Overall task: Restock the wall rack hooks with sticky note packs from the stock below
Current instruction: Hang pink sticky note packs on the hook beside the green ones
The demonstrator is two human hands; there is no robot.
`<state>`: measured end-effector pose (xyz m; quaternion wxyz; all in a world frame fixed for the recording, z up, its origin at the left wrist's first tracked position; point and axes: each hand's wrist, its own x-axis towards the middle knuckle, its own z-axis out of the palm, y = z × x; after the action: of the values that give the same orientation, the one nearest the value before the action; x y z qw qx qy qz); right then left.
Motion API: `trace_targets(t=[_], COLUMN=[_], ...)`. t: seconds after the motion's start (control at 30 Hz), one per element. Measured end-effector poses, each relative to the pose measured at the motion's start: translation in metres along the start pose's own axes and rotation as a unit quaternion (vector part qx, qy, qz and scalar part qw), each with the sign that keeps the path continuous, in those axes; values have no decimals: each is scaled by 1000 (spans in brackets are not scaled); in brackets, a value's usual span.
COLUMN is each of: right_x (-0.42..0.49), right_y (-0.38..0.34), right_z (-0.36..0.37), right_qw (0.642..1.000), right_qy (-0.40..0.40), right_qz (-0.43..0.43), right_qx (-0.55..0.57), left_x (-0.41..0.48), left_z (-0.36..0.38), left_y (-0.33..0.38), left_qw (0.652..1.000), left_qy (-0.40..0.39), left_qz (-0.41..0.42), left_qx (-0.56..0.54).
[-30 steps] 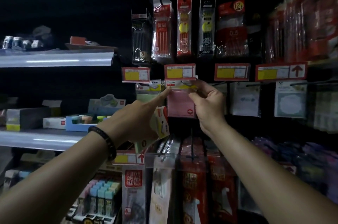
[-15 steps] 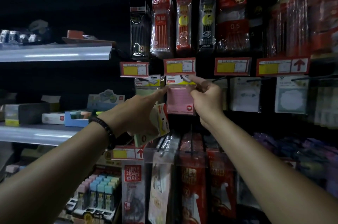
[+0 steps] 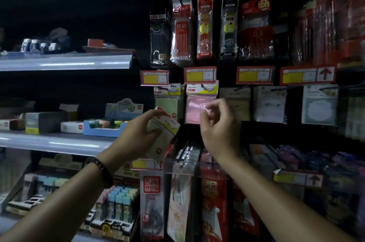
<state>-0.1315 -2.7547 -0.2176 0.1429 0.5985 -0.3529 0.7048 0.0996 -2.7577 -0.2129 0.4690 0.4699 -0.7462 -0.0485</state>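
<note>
Sticky note packs, and I count five hanging in one row on the wall rack: a green pack (image 3: 167,103) at the left, a pink pack (image 3: 195,107) just beside it, then a beige pack (image 3: 235,103), a white pack (image 3: 269,103) and a framed white pack (image 3: 319,105) further right. Above that row run four red price tags, the second tag (image 3: 199,74) sitting directly over the pink one.

Two hands are up at the rack. The left hand (image 3: 138,137) grips a cream pack (image 3: 165,133) tilted just below the green pack, thumb over the front, fingers curled round behind it. Whether that is one pack or a small stack, I cannot tell. One dark wristband (image 3: 100,166) sits on that wrist.

The right hand (image 3: 219,129) hovers in front of the pink pack's lower right corner, fingers loosely curled, thumb and forefinger close together. It is blurred, so I cannot tell whether the fingertips pinch the wrapper or only stand before it.

Higher up hang five pen packs I can count clearly, the red pen pack (image 3: 181,30) second from the left; the ones further right blur together. Off to the left, a grey shelf (image 3: 65,143) carries one blue tray (image 3: 102,132).
</note>
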Motion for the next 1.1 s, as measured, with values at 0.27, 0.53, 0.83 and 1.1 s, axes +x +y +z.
trace_targets(t=[0.27, 0.53, 0.83, 1.1], right_x=[-23, -6, 19, 30], right_y=[-35, -37, -30, -38], right_z=[40, 68, 90, 105], right_qw=[883, 936, 971, 974], right_qy=[-244, -134, -41, -3], right_qz=[337, 260, 173, 180], right_qx=[217, 196, 161, 135], left_x=[-30, -17, 8, 27], left_z=[-5, 1, -5, -4], left_y=[-17, -19, -35, -46], left_qw=[964, 963, 974, 973], left_qy=[45, 94, 131, 147], left_qz=[20, 47, 107, 123], left_qx=[-263, -250, -150, -132])
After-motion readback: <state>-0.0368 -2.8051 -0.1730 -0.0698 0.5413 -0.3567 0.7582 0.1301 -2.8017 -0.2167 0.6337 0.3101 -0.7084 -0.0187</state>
